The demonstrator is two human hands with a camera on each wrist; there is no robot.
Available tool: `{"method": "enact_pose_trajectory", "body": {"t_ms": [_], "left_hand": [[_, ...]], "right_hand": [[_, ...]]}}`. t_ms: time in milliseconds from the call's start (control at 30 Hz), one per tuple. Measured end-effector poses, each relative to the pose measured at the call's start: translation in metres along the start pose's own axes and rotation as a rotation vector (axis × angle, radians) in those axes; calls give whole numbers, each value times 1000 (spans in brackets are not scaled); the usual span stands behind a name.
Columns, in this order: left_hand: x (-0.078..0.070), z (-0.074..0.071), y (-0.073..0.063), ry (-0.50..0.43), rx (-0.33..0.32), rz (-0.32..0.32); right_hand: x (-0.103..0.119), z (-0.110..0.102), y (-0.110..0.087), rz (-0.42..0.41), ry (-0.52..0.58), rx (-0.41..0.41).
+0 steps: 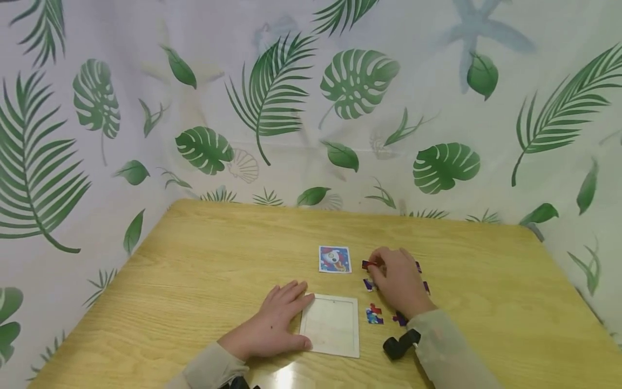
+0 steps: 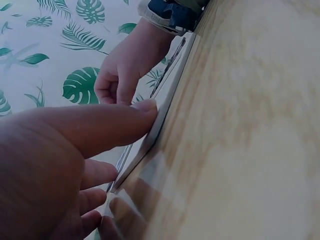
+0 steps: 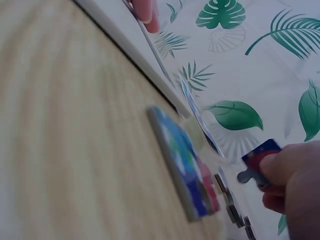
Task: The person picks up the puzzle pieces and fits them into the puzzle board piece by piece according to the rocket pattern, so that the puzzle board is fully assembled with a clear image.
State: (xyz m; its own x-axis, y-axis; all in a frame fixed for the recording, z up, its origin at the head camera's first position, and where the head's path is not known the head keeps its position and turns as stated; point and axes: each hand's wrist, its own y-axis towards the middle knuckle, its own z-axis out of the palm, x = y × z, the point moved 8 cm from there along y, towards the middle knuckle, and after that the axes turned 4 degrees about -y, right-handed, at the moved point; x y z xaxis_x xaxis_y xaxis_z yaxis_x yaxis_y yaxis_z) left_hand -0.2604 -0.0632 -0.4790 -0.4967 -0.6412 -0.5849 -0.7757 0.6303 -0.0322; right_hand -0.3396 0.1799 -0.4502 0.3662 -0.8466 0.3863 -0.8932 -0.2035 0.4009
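A shallow, light-coloured puzzle tray [image 1: 331,326] lies on the table in front of me. My left hand [image 1: 274,324] rests at its left edge with the fingers spread; in the left wrist view the thumb [image 2: 120,125] touches the rim. To the right of the tray, my right hand [image 1: 400,278] pinches a jigsaw piece [image 3: 260,162], dark blue and red with a rounded tab. Other pieces lie under and around that hand, partly hidden by it. One blue, white and red piece [image 1: 374,315] sits close to the tray's right side.
Behind the tray lies a small square picture card [image 1: 335,260] with a cartoon figure on blue. The wooden table [image 1: 218,254] runs back to a leaf-patterned cloth [image 1: 291,178]. A black wrist device [image 1: 401,344] is on the right sleeve.
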Motion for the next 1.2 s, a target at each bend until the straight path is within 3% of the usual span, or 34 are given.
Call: {"method": "enact_pose_trajectory", "body": {"t_ms": [200, 600, 800, 1200], "left_hand": [[8, -2, -8, -26, -1, -10], [3, -5, -1, -37, -9, 19], [0, -4, 1, -31, -8, 27], [0, -5, 1, -41, -2, 7]], "right_hand": [[25, 4, -13, -30, 147, -35], [73, 16, -35, 21, 236, 101], [93, 26, -41, -33, 193, 160], [103, 36, -38, -35, 10, 142]]}}
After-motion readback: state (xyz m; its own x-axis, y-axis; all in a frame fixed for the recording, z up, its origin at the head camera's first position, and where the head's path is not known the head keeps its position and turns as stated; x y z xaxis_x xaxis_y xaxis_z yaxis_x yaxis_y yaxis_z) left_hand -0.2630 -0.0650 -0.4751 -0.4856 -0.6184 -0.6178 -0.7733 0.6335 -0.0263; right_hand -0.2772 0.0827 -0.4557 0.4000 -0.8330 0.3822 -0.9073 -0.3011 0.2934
